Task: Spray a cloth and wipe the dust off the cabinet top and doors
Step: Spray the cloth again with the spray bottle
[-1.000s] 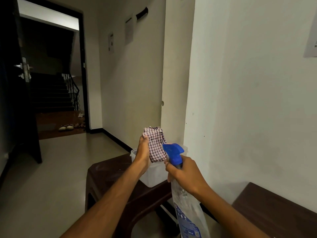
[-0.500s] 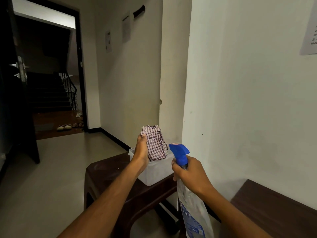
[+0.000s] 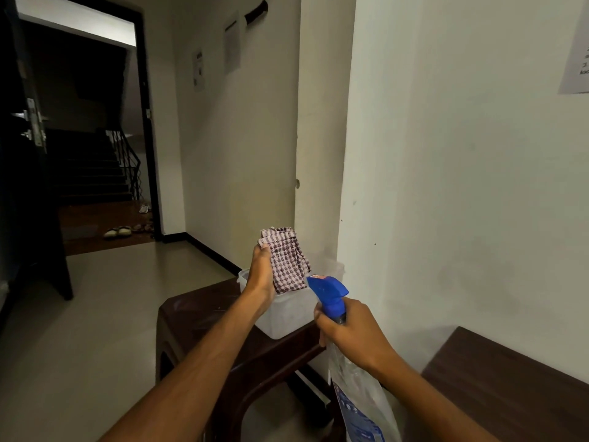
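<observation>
Cloth [image 3: 285, 260]: folded, checked, held upright above the clear tub [image 3: 280, 317], just ahead of the nozzle.
Left hand [image 3: 262, 275]: fingers wrapped behind the cloth, gripping it.
Right hand [image 3: 353, 333]: curled round the spray bottle [image 3: 357, 387] neck.
Risk: mist could miss the narrow cloth and hit the wall [image 3: 462, 186].
Risk: drips could land on the dark desk [image 3: 204, 317].

Left hand [image 3: 262, 275]: we hold up the folded checked cloth [image 3: 285, 260].
Right hand [image 3: 353, 334]: we grip the spray bottle [image 3: 357, 390], nozzle toward the cloth.
</observation>
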The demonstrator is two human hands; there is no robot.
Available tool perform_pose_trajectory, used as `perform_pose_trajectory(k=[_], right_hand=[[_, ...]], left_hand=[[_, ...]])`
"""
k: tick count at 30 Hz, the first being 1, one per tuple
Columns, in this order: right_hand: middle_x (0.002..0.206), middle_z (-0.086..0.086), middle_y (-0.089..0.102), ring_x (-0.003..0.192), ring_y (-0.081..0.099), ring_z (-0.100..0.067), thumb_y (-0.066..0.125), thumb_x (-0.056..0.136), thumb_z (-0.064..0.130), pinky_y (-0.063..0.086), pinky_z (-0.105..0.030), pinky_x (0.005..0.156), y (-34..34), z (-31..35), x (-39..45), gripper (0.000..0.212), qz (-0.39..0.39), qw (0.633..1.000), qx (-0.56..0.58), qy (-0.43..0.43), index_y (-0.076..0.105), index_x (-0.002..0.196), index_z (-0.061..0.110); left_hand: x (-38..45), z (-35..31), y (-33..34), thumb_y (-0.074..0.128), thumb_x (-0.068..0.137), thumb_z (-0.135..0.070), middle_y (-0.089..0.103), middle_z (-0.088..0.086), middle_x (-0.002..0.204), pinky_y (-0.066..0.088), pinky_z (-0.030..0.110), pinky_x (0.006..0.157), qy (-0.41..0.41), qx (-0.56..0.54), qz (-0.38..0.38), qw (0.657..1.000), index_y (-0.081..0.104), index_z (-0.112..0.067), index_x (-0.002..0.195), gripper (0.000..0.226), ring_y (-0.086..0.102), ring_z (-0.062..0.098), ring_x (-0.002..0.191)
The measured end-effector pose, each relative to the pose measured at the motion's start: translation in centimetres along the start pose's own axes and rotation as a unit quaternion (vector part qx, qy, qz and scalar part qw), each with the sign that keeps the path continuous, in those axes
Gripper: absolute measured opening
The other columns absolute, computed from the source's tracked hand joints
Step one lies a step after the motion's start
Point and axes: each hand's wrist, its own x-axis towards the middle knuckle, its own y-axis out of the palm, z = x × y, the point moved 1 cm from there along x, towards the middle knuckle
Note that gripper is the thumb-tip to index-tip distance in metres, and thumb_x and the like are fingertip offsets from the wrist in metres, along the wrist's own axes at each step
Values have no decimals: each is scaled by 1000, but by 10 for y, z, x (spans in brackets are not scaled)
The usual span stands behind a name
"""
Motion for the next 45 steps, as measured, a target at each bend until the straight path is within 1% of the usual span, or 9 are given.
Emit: perform_pose_trajectory(k=[3,12,17,22,30,33,40,43,45], right_hand=[[62,5,66,63,65,-7,58,91,23,44,-4,61,-3,-2,0,6,-19,1000,9,1,60,85,21],[63,-5,67,58,62,-10,58,89,21,46,-10,59,-9,10,11,12,-32,999,-2,-19,59,79,14],[59,3,64,58,62,-3,59,90,24,42,-5,56,-6,23,23,12,-46,999,8,-25,60,83,14],[57,2,66,56,62,-4,58,89,25,42,-4,57,-3,28,27,14,-43,999,1,-31,57,76,21],[64,0,66,57,62,-2,58,89,22,42,-3,56,-14,21,29,6,-82,997,-1,-4,62,89,17],[62,-1,67,56,62,-2,58,89,21,42,-6,54,-17,19,29,8,-87,996,-4,12,61,84,16],[74,-12,69,70,64,-21,56,92,24,44,-15,65,-19,14,24,16,-65,997,-28,27,62,90,8],[74,-10,69,72,66,-21,57,92,25,45,-16,69,-19,12,21,15,-50,998,-21,24,62,92,11],[68,-6,69,71,66,-18,57,92,25,47,-20,74,-20,14,19,13,-25,1000,-9,15,63,90,13]], left_hand=[[0,0,0,26,105,-31,61,5,112,55,39,70,-2,0,-5,1000,45,-26,120,25,63,21,93],[-3,0,0,25,105,-32,59,5,115,54,38,71,6,9,7,1000,45,-29,120,25,63,19,94],[-4,0,2,25,104,-34,59,9,123,54,48,84,2,14,12,1000,42,-26,130,32,62,29,107],[-5,0,1,25,104,-33,60,9,121,56,39,72,8,16,12,1000,44,-28,125,28,64,24,99],[-2,2,0,24,105,-34,58,5,122,50,54,93,-1,25,15,1000,42,-29,133,33,60,27,108],[-1,3,-2,24,105,-34,58,3,116,52,49,88,3,21,21,1000,42,-30,129,30,60,23,102],[0,4,-1,26,104,-36,57,2,116,52,47,86,6,17,19,1000,43,-29,131,32,60,23,102],[1,4,-1,26,104,-36,56,5,121,50,52,93,-1,18,14,1000,41,-27,134,35,58,26,108],[1,3,-1,25,105,-35,57,4,118,53,48,87,-1,18,14,1000,43,-30,127,29,60,24,103]])
